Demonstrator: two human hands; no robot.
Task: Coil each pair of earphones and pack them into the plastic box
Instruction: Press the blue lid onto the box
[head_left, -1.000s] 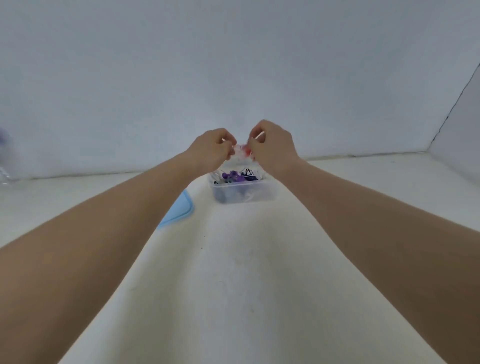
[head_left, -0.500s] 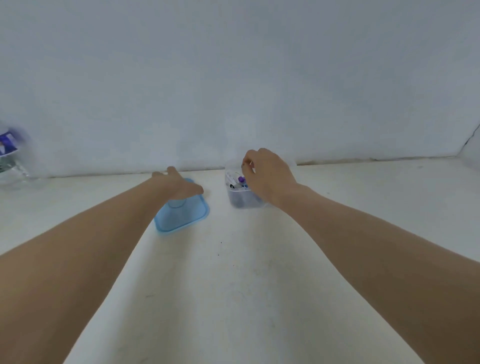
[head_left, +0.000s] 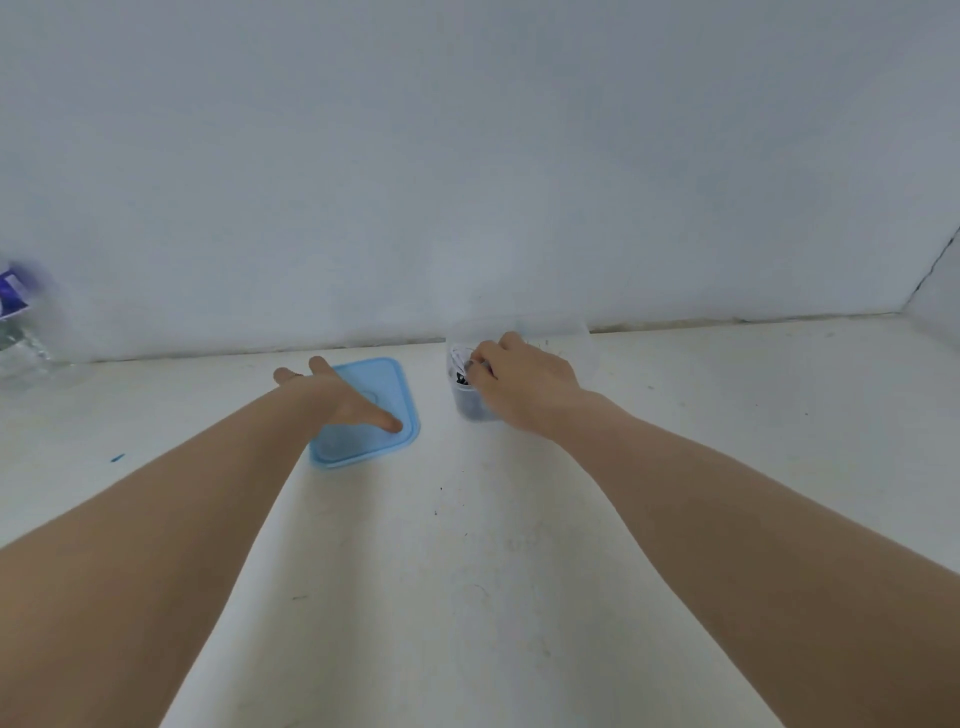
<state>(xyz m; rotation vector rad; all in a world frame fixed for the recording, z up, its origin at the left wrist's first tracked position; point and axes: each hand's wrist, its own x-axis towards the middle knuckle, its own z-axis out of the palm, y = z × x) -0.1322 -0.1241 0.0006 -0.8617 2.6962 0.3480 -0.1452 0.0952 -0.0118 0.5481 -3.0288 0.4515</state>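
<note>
The small clear plastic box (head_left: 464, 408) stands on the white table near the back wall. Coiled earphones (head_left: 459, 362) in white and dark colours show in its left part. My right hand (head_left: 524, 387) lies over the box and hides most of it, its fingertips curled down into the opening onto the earphones. The light blue lid (head_left: 397, 382) lies flat to the left of the box. Spread across the lid is my left hand (head_left: 332, 395), with the thumb pointing at the lid's right edge and nothing in its grasp.
A clear plastic bottle (head_left: 21, 338) with a purple label stands blurred at the far left edge. The white wall runs close behind the box and lid. A small blue speck (head_left: 117, 458) lies on the table to the left.
Both hands came down from in front of me, where they held pink earphones. The right hand went into the box. The left hand moved left onto the blue lid and spread out.
</note>
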